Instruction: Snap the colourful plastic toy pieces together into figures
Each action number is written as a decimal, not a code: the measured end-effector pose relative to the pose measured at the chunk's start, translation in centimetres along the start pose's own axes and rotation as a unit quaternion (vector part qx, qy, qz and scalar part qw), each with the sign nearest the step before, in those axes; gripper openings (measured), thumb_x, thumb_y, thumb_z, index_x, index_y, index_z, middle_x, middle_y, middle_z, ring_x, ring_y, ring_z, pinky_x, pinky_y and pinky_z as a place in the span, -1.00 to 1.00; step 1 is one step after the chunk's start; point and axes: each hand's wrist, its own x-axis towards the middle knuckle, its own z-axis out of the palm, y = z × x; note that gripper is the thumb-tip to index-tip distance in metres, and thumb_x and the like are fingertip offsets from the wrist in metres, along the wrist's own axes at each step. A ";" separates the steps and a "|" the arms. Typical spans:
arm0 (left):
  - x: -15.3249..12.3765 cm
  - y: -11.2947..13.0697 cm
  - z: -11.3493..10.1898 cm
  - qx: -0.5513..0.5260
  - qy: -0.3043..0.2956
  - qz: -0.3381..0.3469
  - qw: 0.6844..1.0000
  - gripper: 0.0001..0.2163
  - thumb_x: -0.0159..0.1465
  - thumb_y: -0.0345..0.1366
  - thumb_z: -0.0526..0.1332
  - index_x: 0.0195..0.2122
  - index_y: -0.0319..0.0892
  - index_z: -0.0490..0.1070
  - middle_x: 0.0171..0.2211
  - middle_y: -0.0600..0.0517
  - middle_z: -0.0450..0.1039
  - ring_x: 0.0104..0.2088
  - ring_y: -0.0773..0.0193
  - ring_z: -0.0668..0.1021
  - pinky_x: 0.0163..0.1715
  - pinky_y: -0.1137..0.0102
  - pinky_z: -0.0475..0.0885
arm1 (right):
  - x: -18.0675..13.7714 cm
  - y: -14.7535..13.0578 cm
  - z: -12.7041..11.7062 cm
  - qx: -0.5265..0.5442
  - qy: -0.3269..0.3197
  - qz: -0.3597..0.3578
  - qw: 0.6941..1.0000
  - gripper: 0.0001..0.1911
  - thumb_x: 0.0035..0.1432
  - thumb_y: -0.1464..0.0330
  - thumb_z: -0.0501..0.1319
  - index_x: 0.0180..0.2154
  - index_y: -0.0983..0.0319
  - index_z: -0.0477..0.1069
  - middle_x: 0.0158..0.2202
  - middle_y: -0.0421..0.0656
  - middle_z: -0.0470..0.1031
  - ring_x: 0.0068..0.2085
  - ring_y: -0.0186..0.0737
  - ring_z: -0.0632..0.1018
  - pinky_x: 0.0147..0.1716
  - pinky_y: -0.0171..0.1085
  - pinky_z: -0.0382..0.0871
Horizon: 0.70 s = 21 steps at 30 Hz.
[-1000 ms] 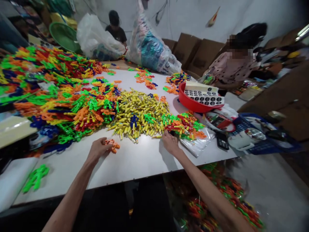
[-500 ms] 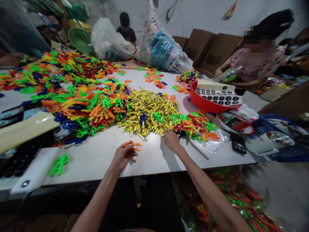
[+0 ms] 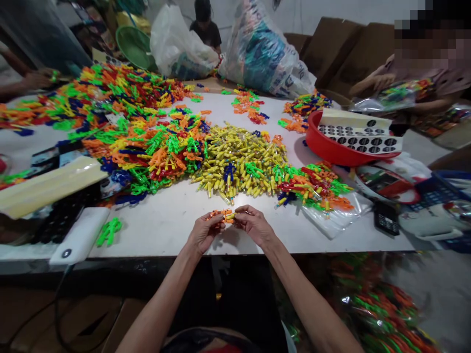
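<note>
My left hand (image 3: 203, 233) is closed round an orange plastic toy figure (image 3: 225, 213) over the front of the white table (image 3: 162, 233). Between the fingertips of my right hand (image 3: 256, 226) is a small yellow tube-shaped piece (image 3: 231, 216), its end at the figure; whether it is inserted I cannot tell. Just beyond both hands spreads a heap of similar yellow pieces (image 3: 243, 152). To its left is a large pile of green, orange, blue and red toy figures (image 3: 158, 147). Figures with yellow pieces on them (image 3: 312, 184) lie at its right.
At right stand a red basin (image 3: 320, 144) with sticker sheets (image 3: 358, 139), clear bags (image 3: 336, 215), a black calculator (image 3: 385, 218) and a blue basket (image 3: 437, 189). A white power bank (image 3: 79, 235) and a green figure (image 3: 109, 231) lie left. Other people work around the table.
My right hand has come back from the yellow heap with a yellow piece and met my left hand. The left hand has moved slightly right with the orange figure. The view has shifted.
</note>
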 end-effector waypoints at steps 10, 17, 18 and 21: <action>-0.4 0.1 0.1 -0.015 -0.005 -0.047 0.999 -0.92 0.04 -0.50 0.29 -0.42 -0.32 0.43 -0.57 0.01 0.44 -0.60 0.43 0.48 -0.60 0.58 0.42 | -0.7 0.6 -0.1 0.068 -0.017 -0.003 0.998 -0.71 -0.33 0.39 0.45 -0.49 0.22 0.40 -0.44 -0.22 0.56 -0.39 -0.31 0.56 -0.28 -0.29 0.44; -0.4 -1.0 -0.4 -0.008 -0.018 -0.018 1.000 -0.85 0.01 -0.45 0.34 -0.38 -0.32 0.43 -0.52 -0.01 0.47 -0.58 0.41 0.48 -0.57 0.54 0.44 | -0.8 0.3 0.0 0.007 -0.019 -0.020 1.000 -0.73 -0.27 0.32 0.44 -0.48 0.26 0.43 -0.53 -0.23 0.51 -0.53 -0.35 0.51 -0.44 -0.33 0.41; -0.4 -1.0 -0.4 -0.019 -0.011 -0.015 1.000 -0.84 0.01 -0.45 0.34 -0.37 -0.32 0.43 -0.53 0.01 0.46 -0.58 0.42 0.48 -0.56 0.54 0.44 | -0.8 0.2 0.1 0.005 -0.016 -0.030 0.999 -0.73 -0.27 0.32 0.44 -0.47 0.26 0.43 -0.51 -0.22 0.52 -0.50 -0.34 0.53 -0.41 -0.32 0.41; -0.3 -0.9 -0.4 -0.023 -0.006 -0.002 1.000 -0.83 -0.01 -0.43 0.36 -0.38 -0.31 0.43 -0.57 0.03 0.44 -0.59 0.42 0.48 -0.57 0.55 0.43 | -0.8 0.1 0.0 -0.002 -0.003 -0.034 0.999 -0.73 -0.26 0.33 0.43 -0.45 0.26 0.44 -0.50 -0.20 0.53 -0.50 -0.32 0.54 -0.41 -0.32 0.41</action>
